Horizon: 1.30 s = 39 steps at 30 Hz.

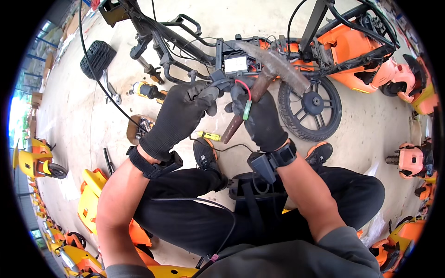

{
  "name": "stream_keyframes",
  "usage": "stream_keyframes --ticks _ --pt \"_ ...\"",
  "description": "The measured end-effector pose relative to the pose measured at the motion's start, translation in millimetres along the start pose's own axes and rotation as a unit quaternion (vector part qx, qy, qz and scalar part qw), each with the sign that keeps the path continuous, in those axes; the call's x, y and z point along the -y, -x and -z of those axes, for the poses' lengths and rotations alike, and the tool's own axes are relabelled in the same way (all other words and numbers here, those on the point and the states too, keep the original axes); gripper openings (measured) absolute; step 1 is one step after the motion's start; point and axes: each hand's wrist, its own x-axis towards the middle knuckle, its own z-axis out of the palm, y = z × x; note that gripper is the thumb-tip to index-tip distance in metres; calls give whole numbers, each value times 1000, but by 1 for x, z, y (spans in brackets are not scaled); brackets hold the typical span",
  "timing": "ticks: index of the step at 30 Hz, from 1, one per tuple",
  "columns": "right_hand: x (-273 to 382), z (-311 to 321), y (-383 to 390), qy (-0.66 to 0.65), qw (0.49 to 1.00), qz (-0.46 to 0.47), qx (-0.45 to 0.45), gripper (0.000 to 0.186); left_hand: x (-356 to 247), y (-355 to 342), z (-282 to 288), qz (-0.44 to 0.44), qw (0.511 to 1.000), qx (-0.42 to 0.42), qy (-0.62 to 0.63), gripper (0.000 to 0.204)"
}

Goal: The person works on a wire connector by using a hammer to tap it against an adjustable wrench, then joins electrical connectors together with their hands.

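Note:
In front of me, my gloved left hand (178, 111) is closed, pinching a black plug-like piece (220, 79) on a dark cable. Close by on the right, my gloved right hand (264, 118) is closed on a hammer (280, 67); its rusty head points up and right, its brown handle slants down to the left. A short red wire (245, 87) with a green connector (247, 110) hangs by the right fingers; whether they grip it is hard to tell. Just beyond both hands lies a black scooter frame (185, 46) with an exposed wiring bay holding a white-labelled box (236, 64).
A spoked wheel (315, 109) lies to the right, near orange body panels (350, 51). At left are a black pedal-like block (98, 59), wrenches (111, 90), a yellow power tool (146, 90) and a parts box (139, 129). A yellow cutter (208, 135) lies by my foot. Scooters line both sides.

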Motion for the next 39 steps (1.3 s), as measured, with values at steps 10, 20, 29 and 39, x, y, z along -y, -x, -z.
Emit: stream_keyframes --ticks 10,20,29,39 --pt "2 -6 15 155 985 -46 -58 18 13 -19 4 -150 980 -58 -119 34" --pt "5 1 11 182 977 20 -110 25 6 -26 -30 -300 904 -91 -291 60" --pt "-11 -5 9 111 993 -13 -21 36 10 -32 -28 -152 988 -3 -5 56" --pt "19 7 -11 203 974 23 -99 36 2 -32 -6 -81 993 -65 53 36"
